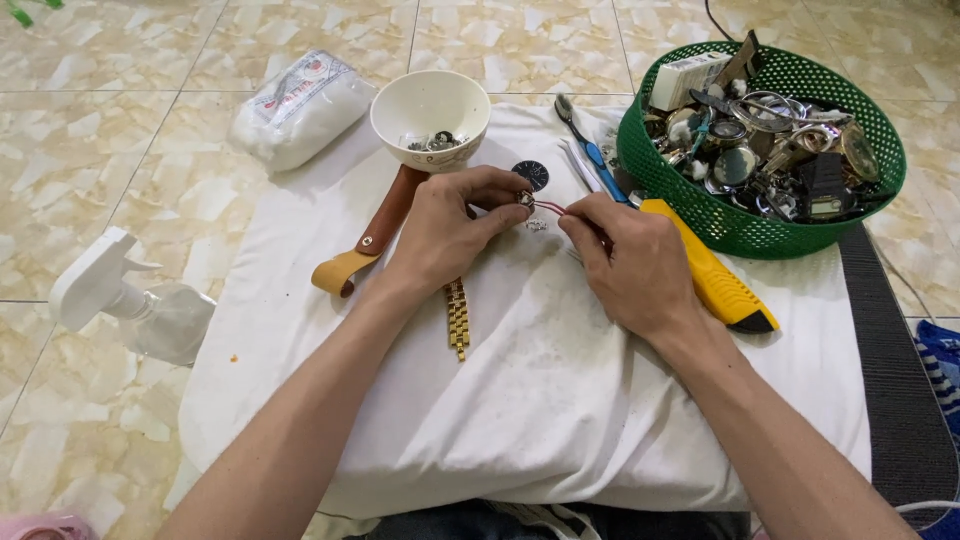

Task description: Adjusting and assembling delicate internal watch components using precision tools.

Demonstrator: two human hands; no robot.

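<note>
Left hand [450, 228] is curled, thumb and forefinger pinching a small round metal part [525, 198] and lifting it just above the white cloth [560, 400]. The part is held up between the hands, probably so both can work on it and so it sits in plain sight under the head. What kind of part it is cannot be told; it is too small.

Right hand [630, 265] is closed in a pinch on a thin red tool [550, 208], whose tip reaches to the metal part. The tool seems held low and near flat so that its tip meets the part from the side. Most of the tool is hidden in the fist.

Pose: both forearms come in from the bottom edge and converge at the middle of the cloth, wrists low, the heel of the right hand resting on or just over the cloth, likely for steadiness.

Around the hands:
- A gold link strap [458, 318] lies on the cloth, partly under the left wrist.
- A brown leather strap [375, 232] lies just left of the left hand.
- A dark round dial [531, 174] lies just beyond the fingers.
- A yellow utility knife [715, 275] lies just beside the right hand.
- A white bowl [430, 105] with small parts stands at the far cloth edge, within reach.
- A green basket [740, 225] of watch parts stands to the right.
- A white spray bottle [120, 300] lies on the tiled floor to the left, well apart.
</note>
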